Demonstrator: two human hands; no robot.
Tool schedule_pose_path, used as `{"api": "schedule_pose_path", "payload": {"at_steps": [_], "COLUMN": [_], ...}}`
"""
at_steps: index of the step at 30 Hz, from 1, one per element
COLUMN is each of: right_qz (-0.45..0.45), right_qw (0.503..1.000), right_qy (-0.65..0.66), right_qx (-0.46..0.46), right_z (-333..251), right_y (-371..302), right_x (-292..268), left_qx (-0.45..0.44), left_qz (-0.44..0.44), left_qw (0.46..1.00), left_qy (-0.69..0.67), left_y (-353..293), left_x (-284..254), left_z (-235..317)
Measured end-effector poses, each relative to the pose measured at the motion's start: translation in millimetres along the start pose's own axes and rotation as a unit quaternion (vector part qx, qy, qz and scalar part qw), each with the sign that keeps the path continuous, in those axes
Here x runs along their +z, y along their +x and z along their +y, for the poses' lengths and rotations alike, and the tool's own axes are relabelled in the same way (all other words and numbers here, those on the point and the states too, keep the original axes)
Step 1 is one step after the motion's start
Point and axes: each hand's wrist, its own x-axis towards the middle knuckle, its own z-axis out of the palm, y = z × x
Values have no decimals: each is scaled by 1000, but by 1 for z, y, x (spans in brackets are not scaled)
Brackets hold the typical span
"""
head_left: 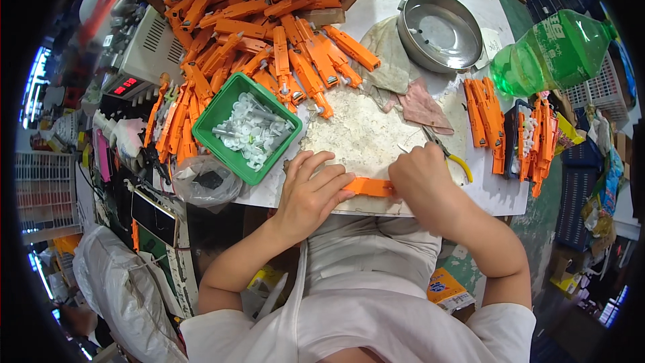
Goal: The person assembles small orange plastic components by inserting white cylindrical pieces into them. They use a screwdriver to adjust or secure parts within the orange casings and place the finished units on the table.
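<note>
Near the table's front edge lies a long orange plastic part (368, 187), level and side to side. My left hand (310, 191) pinches its left end between thumb and fingers. Against its right end, my right hand (422, 173) is closed, knuckles up; its fingertips and whatever they grip are hidden. Pliers with yellow handles (461, 167) lie just right of that hand, partly behind it. Beyond my left hand stands a green bin (213, 109) of small translucent white plastic pieces (250, 128). Many similar orange parts (282, 60) are heaped past it, spilling from a cardboard box.
A round metal pan (440, 30) holds a few small bits, beside grey and pink rags (424, 106). Farther right are a green bottle (551, 54) and stacked orange parts (485, 117). At left stand a boxy device with a red display (138, 60) and a clear plastic bag (207, 180).
</note>
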Motion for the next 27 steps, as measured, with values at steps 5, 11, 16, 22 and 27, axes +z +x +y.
{"api": "schedule_pose_path", "payload": {"at_steps": [5, 11, 16, 22, 27], "right_qz": [87, 123, 196, 320, 381], "right_qw": [988, 986, 971, 903, 573], "right_qy": [115, 104, 134, 284, 725], "right_qx": [-47, -47, -10, 27, 21], "right_z": [24, -1, 16, 3, -27], "right_y": [2, 25, 1, -46, -60], "right_x": [9, 4, 33, 62, 97], "left_qx": [-2, 5, 27, 38, 15], "left_qz": [5, 14, 26, 46, 100], "left_qw": [1000, 1000, 998, 996, 995], "left_qy": [6, 20, 49, 70, -23], "left_y": [-4, -2, -3, -6, -22], "left_x": [1, 2, 4, 3, 11], "left_z": [-2, 0, 1, 10, 37]}}
